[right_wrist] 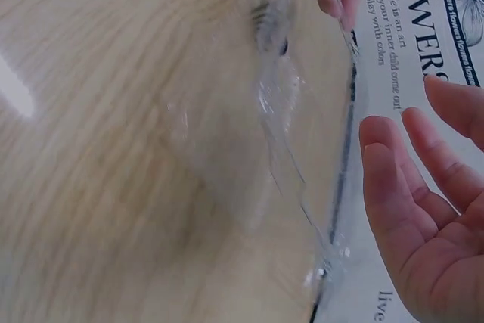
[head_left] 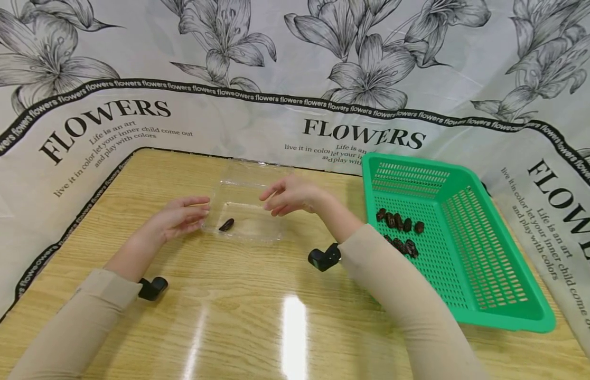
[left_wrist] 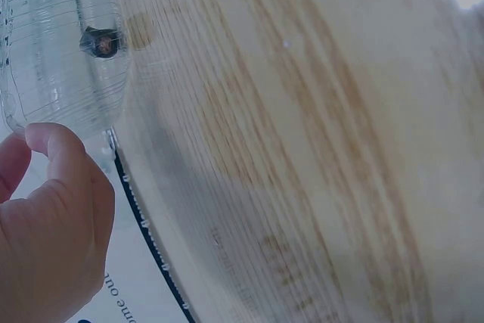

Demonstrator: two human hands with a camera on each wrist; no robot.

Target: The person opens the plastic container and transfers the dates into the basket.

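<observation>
A clear plastic container (head_left: 249, 221) with its lid raised at the back stands on the table, one dark brown date (head_left: 226, 225) lying in its front left part. At its left side my left hand (head_left: 184, 217) pinches the rim between thumb and forefinger, as the left wrist view shows. My right hand (head_left: 292, 196) hovers over the container's right side, fingers loosely bent and apart, with nothing between them. In the right wrist view the right hand (right_wrist: 431, 209) is beside the transparent plastic, not gripping it.
On the right stands a green perforated basket (head_left: 506, 311), with several dates (head_left: 398, 221) in two rows at its left; the right forearm partly covers it. A flower-printed cloth (head_left: 256, 116) hangs behind the wooden table (head_left: 228, 316). Black wrist devices (head_left: 323, 258) stick out from both sleeves.
</observation>
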